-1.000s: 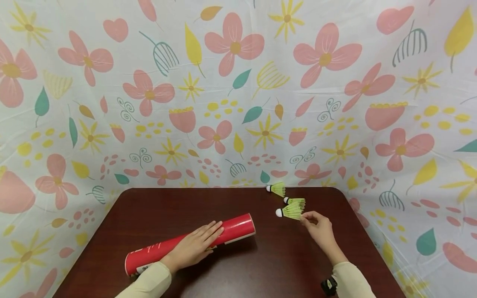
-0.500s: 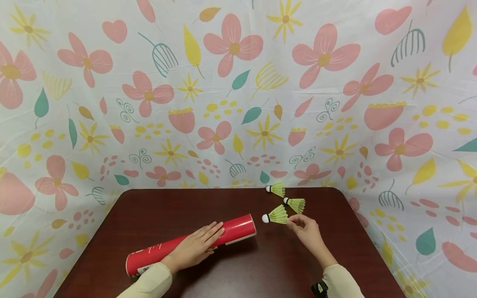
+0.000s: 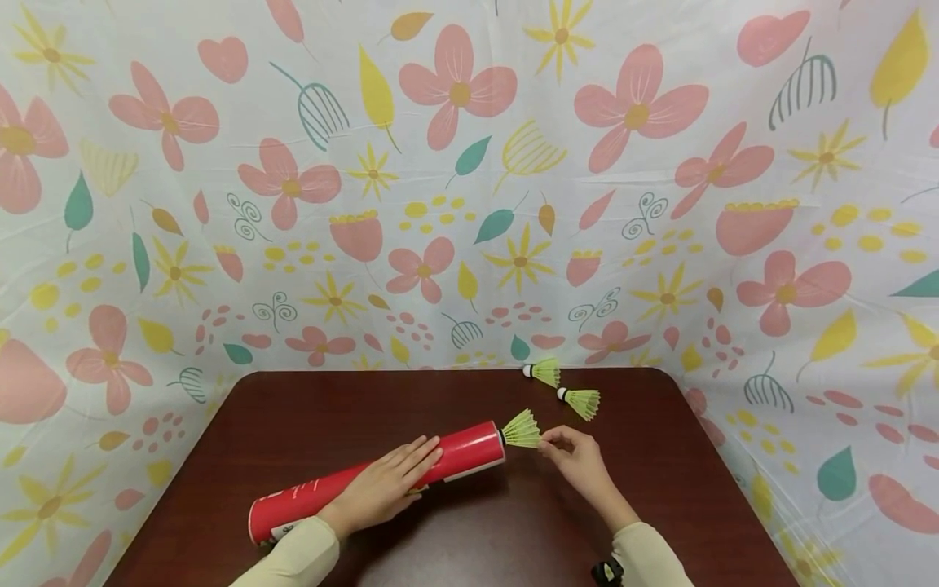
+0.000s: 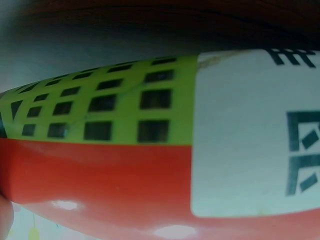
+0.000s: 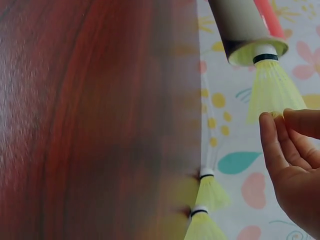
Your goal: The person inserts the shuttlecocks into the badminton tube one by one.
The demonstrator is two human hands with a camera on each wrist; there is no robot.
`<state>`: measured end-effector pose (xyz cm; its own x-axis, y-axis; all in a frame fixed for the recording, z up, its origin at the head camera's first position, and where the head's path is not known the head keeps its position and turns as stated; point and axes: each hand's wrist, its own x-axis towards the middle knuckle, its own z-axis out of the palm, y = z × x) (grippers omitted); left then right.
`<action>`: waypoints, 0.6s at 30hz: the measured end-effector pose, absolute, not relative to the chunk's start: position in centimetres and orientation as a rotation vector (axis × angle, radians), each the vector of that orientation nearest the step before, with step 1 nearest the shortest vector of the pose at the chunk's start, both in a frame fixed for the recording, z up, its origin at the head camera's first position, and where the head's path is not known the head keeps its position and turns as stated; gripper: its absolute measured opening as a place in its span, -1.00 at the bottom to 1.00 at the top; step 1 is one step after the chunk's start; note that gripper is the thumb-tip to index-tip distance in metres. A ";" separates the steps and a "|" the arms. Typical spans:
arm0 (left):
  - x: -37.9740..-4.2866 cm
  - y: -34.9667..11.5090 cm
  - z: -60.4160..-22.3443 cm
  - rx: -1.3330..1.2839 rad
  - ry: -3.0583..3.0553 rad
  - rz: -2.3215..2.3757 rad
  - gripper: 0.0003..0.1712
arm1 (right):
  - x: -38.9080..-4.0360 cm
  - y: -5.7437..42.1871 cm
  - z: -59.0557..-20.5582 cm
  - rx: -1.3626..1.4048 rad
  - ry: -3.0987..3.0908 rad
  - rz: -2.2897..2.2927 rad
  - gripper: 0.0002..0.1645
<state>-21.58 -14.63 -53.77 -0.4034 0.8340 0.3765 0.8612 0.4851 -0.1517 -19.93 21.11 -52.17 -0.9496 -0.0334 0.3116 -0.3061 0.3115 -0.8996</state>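
You've got 3 shuttlecocks, 1 red tube (image 3: 376,481). Your left hand (image 3: 385,487) lies flat, fingers straight, on the tube. Right hand (image 3: 575,461) pinches a green shuttlecock (image 3: 522,429) by its skirt, cork just inside the tube mouth; only the right wrist cam shows that. 2 other shuttlecocks (image 3: 579,402) lie nr the table (image 3: 293,408) far edge.

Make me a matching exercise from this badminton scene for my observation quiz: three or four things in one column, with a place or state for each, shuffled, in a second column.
Things:
1. red tube
2. left hand
3. right hand
4. two spare shuttlecocks

Places or states:
A. lying loose near the table's far edge
B. pinching the skirt of the shuttlecock whose head is at the tube's mouth
C. lying on its side on the table
D. resting flat on the tube

Pairs: 1-C, 2-D, 3-B, 4-A
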 end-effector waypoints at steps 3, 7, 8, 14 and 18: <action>-21.6 -14.6 -53.8 -1.412 -2.331 -0.097 0.07 | -19.9 20.5 -52.3 0.346 -2.331 1.703 -0.92; -21.5 -14.6 -53.9 -1.417 -2.327 -0.107 0.06 | -19.9 20.0 -52.7 0.324 -2.374 1.733 -0.95; -21.5 -14.6 -53.9 -1.419 -2.327 -0.110 0.06 | -19.9 19.9 -52.8 0.327 -2.386 1.737 -0.95; -21.5 -14.5 -54.1 -1.429 -2.320 -0.108 0.07 | -20.1 19.5 -53.2 0.440 -2.397 1.736 -0.91; -21.4 -14.4 -54.2 -1.425 -2.325 -0.102 0.08 | -20.2 19.2 -53.3 0.472 -2.426 1.710 -0.92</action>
